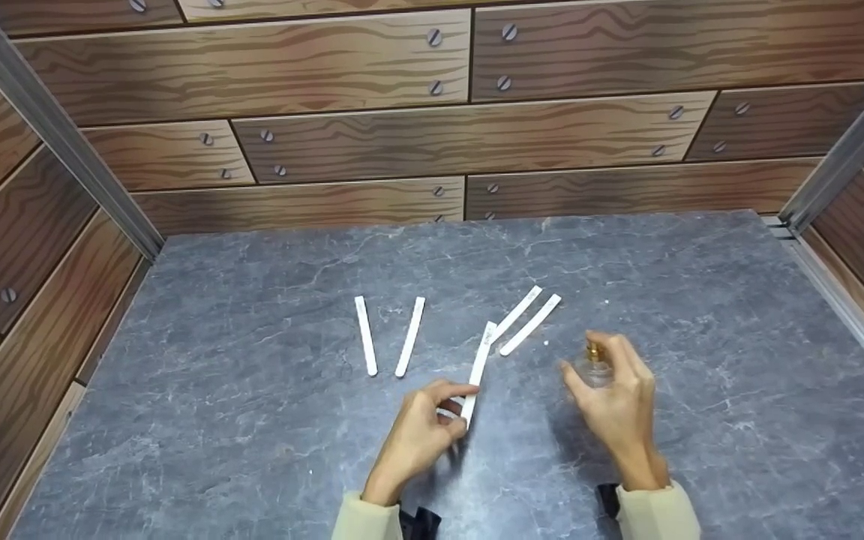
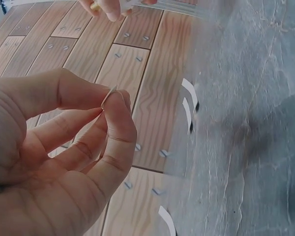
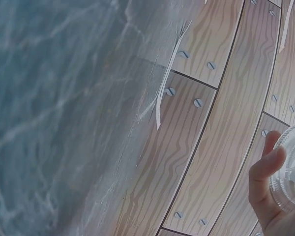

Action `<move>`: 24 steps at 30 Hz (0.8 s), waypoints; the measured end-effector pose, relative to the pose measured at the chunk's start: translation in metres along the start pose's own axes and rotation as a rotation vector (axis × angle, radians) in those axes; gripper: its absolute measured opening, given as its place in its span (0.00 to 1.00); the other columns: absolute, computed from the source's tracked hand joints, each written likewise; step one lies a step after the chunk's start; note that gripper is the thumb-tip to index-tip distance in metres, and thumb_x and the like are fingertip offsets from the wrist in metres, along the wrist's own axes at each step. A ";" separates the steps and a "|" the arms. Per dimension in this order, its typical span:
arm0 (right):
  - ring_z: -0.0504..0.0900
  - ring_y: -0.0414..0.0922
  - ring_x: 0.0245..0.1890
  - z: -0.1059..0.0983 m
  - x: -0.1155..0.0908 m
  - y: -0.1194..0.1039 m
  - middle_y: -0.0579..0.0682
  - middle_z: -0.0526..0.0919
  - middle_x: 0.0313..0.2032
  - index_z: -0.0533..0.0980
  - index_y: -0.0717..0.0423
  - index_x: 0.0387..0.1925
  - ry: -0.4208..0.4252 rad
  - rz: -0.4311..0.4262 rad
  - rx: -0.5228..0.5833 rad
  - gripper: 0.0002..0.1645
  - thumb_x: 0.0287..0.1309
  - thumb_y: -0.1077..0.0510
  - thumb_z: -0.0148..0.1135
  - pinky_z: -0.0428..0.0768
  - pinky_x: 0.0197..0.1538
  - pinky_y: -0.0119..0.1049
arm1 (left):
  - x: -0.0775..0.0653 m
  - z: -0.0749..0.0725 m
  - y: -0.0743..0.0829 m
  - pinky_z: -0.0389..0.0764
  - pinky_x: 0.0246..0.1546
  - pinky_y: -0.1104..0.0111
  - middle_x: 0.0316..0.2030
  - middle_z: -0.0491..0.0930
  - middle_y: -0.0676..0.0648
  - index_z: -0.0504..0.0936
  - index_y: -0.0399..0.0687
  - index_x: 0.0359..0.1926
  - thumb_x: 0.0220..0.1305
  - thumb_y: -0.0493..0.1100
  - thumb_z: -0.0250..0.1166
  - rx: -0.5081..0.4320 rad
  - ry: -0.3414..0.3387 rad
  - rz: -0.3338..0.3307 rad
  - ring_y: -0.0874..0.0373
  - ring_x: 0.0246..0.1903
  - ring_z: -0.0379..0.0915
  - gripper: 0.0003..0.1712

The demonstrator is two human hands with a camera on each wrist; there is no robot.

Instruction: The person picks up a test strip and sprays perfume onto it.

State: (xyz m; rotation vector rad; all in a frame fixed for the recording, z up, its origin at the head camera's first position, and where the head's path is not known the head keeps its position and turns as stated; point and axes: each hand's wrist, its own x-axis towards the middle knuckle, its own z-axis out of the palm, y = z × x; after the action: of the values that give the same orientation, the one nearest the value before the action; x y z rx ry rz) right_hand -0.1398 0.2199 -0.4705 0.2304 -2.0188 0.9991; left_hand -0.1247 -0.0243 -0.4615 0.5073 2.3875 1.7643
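My left hand (image 1: 418,433) pinches the lower end of a white paper test strip (image 1: 482,356) between thumb and fingers. In the left wrist view the held strip (image 2: 108,98) shows nearly edge-on at the fingertips. To the right, my right hand (image 1: 622,401) grips a small clear glass perfume bottle (image 1: 595,373) with a gold spray neck (image 1: 594,351), the index finger over its top. The right wrist view shows the round ribbed glass of the bottle (image 3: 287,172) at its right edge. The strip's upper end points away from me, apart from the bottle.
Two white strips, a left one (image 1: 366,337) and a right one (image 1: 410,337), lie left of centre on the grey marbled table (image 1: 237,420). Two more, an upper one (image 1: 520,309) and a lower one (image 1: 531,325), lie slanted between the hands. Wood-patterned panels (image 1: 357,67) enclose the table.
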 end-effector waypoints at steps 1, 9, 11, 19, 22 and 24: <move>0.80 0.50 0.28 0.000 0.000 0.000 0.58 0.82 0.31 0.79 0.67 0.41 -0.003 -0.003 0.000 0.28 0.31 0.74 0.80 0.75 0.39 0.18 | 0.000 0.000 0.001 0.84 0.35 0.71 0.48 0.83 0.39 0.83 0.29 0.54 0.51 0.19 0.58 -0.002 -0.004 -0.004 0.51 0.40 0.81 0.27; 0.79 0.49 0.27 0.002 0.000 -0.001 0.56 0.82 0.30 0.80 0.66 0.40 -0.023 -0.027 -0.004 0.27 0.32 0.73 0.79 0.75 0.36 0.19 | -0.002 0.000 0.008 0.83 0.35 0.70 0.48 0.82 0.38 0.83 0.31 0.55 0.54 0.20 0.58 0.008 -0.020 -0.010 0.51 0.40 0.81 0.26; 0.78 0.49 0.27 0.003 -0.001 -0.002 0.56 0.82 0.29 0.80 0.65 0.39 -0.030 -0.031 -0.007 0.26 0.32 0.73 0.79 0.75 0.35 0.20 | -0.002 0.000 0.008 0.84 0.37 0.71 0.48 0.82 0.38 0.83 0.30 0.55 0.53 0.20 0.58 0.008 -0.021 0.001 0.51 0.40 0.81 0.26; 0.78 0.47 0.26 0.002 -0.002 -0.002 0.56 0.81 0.29 0.80 0.65 0.39 -0.034 -0.030 -0.007 0.25 0.32 0.73 0.77 0.75 0.32 0.20 | 0.000 0.003 0.009 0.83 0.34 0.73 0.47 0.82 0.37 0.83 0.29 0.55 0.51 0.19 0.58 -0.028 -0.039 0.000 0.54 0.36 0.81 0.27; 0.77 0.47 0.25 0.002 -0.002 -0.001 0.56 0.81 0.28 0.80 0.65 0.38 -0.026 -0.039 -0.016 0.24 0.33 0.72 0.77 0.75 0.30 0.23 | 0.000 0.004 0.008 0.83 0.34 0.73 0.48 0.82 0.37 0.82 0.28 0.55 0.51 0.18 0.57 -0.034 -0.041 0.006 0.54 0.37 0.81 0.27; 0.77 0.47 0.24 0.003 -0.002 -0.001 0.56 0.81 0.28 0.80 0.64 0.38 -0.023 -0.042 -0.022 0.24 0.33 0.71 0.76 0.75 0.29 0.25 | 0.001 0.004 0.008 0.83 0.33 0.72 0.48 0.82 0.37 0.82 0.28 0.55 0.50 0.18 0.57 -0.037 -0.043 0.006 0.55 0.37 0.81 0.28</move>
State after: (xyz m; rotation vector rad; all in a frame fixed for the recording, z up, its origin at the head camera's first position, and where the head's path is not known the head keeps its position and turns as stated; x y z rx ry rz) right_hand -0.1394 0.2167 -0.4721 0.2726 -2.0371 0.9512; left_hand -0.1226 -0.0182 -0.4547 0.5425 2.3230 1.7778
